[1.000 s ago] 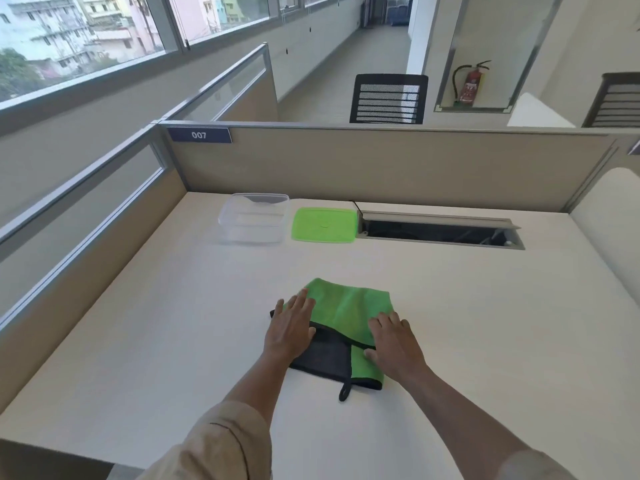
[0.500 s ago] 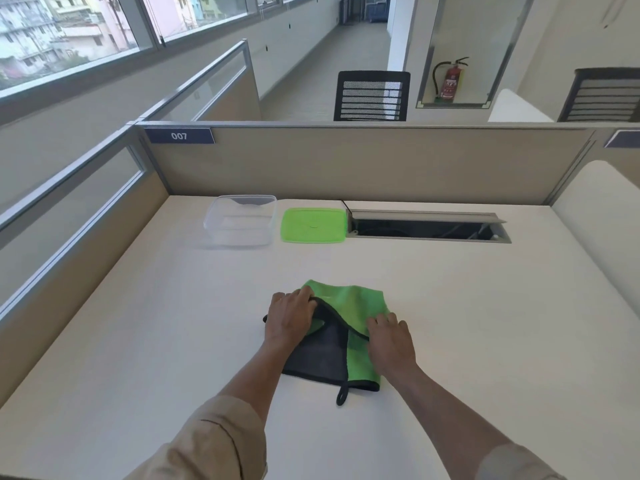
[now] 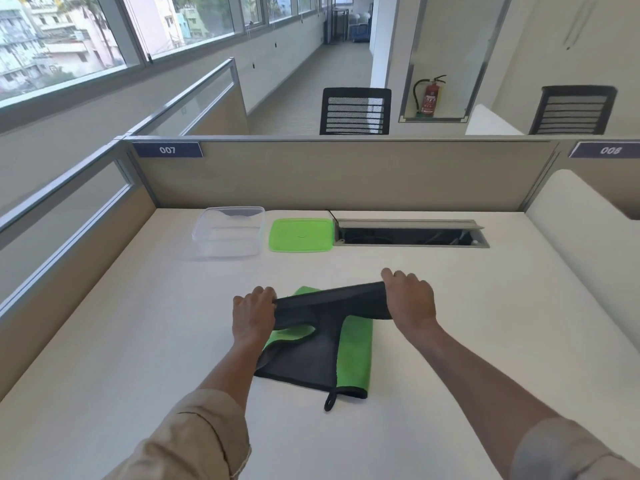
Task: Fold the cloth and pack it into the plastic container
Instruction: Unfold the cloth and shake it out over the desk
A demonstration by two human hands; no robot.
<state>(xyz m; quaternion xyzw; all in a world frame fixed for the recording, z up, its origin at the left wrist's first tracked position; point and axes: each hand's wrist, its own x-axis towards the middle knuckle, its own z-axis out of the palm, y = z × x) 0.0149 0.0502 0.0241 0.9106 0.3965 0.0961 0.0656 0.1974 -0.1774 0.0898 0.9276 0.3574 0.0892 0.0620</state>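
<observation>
A green and dark grey cloth (image 3: 311, 358) lies in the middle of the white desk (image 3: 138, 341), with a small black loop at its near edge. My left hand (image 3: 252, 315) grips the far left corner of its top layer. My right hand (image 3: 410, 294) grips the far right corner. Between them the grey edge is lifted off the desk and stretched taut, while the near part stays flat. The clear plastic container (image 3: 228, 232) stands open at the back of the desk, and its green lid (image 3: 301, 234) lies flat just to its right.
An open cable slot (image 3: 410, 235) runs along the back of the desk, right of the lid. Beige partition walls (image 3: 346, 174) close the desk at the back and on the left. A white curved divider (image 3: 581, 230) stands on the right.
Both hands went from lying flat on the cloth to gripping its far edge. They have lifted that edge and pulled it apart, the right hand moving right and away from me.
</observation>
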